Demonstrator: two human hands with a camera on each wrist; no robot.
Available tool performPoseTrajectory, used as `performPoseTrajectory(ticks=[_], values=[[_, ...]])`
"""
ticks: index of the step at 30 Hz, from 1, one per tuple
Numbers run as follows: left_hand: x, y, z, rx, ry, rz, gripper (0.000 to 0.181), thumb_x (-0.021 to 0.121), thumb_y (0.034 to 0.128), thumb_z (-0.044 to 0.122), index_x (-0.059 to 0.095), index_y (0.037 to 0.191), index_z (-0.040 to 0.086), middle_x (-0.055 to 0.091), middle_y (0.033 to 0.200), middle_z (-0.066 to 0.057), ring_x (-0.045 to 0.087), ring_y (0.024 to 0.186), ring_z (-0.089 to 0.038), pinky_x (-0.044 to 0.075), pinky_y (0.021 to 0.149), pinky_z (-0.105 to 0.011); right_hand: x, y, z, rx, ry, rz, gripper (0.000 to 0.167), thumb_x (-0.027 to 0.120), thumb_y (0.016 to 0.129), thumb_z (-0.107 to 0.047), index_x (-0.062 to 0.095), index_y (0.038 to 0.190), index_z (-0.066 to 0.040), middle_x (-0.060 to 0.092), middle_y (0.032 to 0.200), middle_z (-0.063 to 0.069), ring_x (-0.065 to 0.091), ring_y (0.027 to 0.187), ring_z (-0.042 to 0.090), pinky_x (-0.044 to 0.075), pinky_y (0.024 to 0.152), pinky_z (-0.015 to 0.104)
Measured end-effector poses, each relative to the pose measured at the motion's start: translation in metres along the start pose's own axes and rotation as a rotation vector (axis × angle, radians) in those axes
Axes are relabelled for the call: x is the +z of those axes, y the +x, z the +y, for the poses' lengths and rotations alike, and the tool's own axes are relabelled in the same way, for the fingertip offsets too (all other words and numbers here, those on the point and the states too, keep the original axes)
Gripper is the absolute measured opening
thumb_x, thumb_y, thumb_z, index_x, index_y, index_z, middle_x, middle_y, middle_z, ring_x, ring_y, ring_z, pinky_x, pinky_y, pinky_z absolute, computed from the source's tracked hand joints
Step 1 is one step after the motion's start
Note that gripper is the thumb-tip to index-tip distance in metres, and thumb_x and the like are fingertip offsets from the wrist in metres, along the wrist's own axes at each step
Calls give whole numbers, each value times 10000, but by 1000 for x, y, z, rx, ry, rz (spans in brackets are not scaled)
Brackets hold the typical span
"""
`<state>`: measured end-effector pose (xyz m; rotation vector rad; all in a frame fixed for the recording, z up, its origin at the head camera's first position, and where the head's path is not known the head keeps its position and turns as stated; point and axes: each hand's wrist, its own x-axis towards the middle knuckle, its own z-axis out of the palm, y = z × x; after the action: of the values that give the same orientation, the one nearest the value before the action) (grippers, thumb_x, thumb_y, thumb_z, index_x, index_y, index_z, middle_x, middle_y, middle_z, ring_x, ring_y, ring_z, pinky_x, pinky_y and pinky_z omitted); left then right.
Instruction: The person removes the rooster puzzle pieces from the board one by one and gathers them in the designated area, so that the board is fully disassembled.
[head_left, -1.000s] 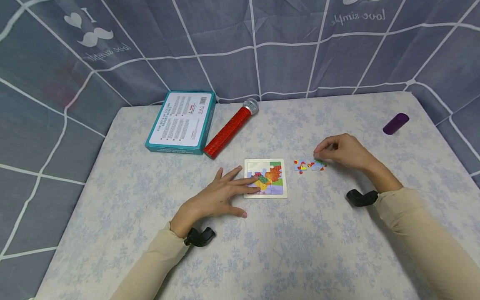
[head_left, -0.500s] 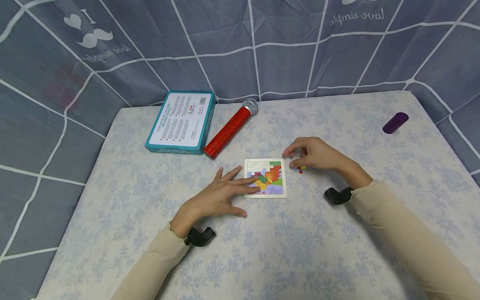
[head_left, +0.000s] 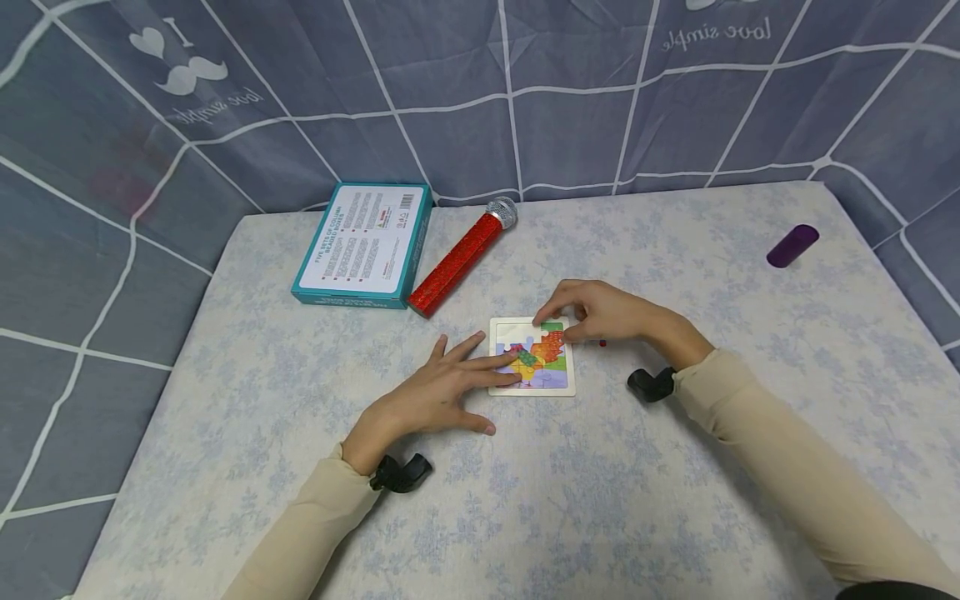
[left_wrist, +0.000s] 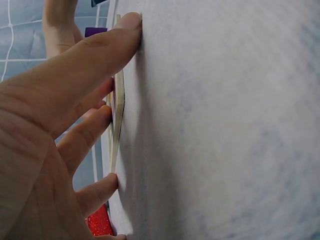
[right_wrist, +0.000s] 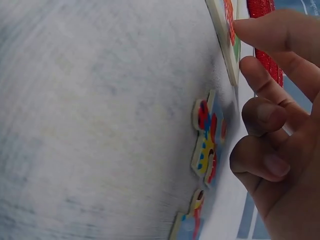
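Note:
A small square jigsaw puzzle [head_left: 555, 389] with a chicken picture in a pale tray lies mid-table; its upper left area is bare. My left hand [head_left: 435, 398] is spread, two fingertips resting on the picture's left side, the thumb on the cloth. Over the tray's upper right corner, my right hand [head_left: 607, 312] has thumb and index finger apart; the thumb touches the orange and green part. Its ring and little fingers curl in the right wrist view, and I see no loose piece in it. Colourful loose puzzle pieces [right_wrist: 207, 142] lie beneath that hand, mostly hidden in the head view.
A teal and white box [head_left: 360, 242] lies at the back left, with a red glittery microphone [head_left: 457, 262] slanting beside it. A purple cylinder [head_left: 792, 246] lies at the far right. Grey-blue curtain [head_left: 442, 142] with white lines hangs behind the table.
My right hand has moved left from the loose pieces to the puzzle's upper right corner, its thumb and index finger wider apart. The left hand stays where it was.

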<state>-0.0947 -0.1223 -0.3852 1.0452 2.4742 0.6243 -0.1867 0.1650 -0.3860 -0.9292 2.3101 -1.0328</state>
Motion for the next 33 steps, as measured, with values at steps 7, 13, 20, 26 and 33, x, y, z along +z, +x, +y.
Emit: performPoseTrajectory(ticks=[7,13,20,26,33], values=[[0,0,0,3,6,-1,709,810,788,407,537,1429,271,331,1569,81,51,1501,-319,-22,1101,-697,0,1,-5,17,-70,-39,401,736,788,-1,728,1162,-147,580,1087,38,471,739,211,438,656,348],[0,0,0,1,3,0,707,809,788,410,541,1426,265,332,1569,81,49,1502,-314,-25,1102,-697,0,3,-10,56,-87,-66,371,717,780,2,697,1108,-171,530,1073,61,487,703,217,476,576,335],[0,0,0,-2,3,-2,709,812,788,406,541,1427,264,334,1568,82,50,1503,-308,-21,1104,-694,1,4,-11,66,-67,-58,359,715,764,13,665,1063,-178,522,1074,66,489,673,226,473,534,336],[0,0,0,0,3,3,709,813,786,404,543,1426,264,338,1568,75,56,1501,-317,-20,1104,-695,1,1,-6,10,-22,-24,346,721,779,31,672,1064,-159,576,1060,50,480,804,241,423,662,344],[1,-1,-1,8,2,12,708,811,786,405,543,1425,259,341,1566,76,58,1502,-313,-17,1105,-694,0,-2,0,38,115,0,210,654,910,-14,674,1079,-138,630,1089,72,473,544,200,438,448,296]])
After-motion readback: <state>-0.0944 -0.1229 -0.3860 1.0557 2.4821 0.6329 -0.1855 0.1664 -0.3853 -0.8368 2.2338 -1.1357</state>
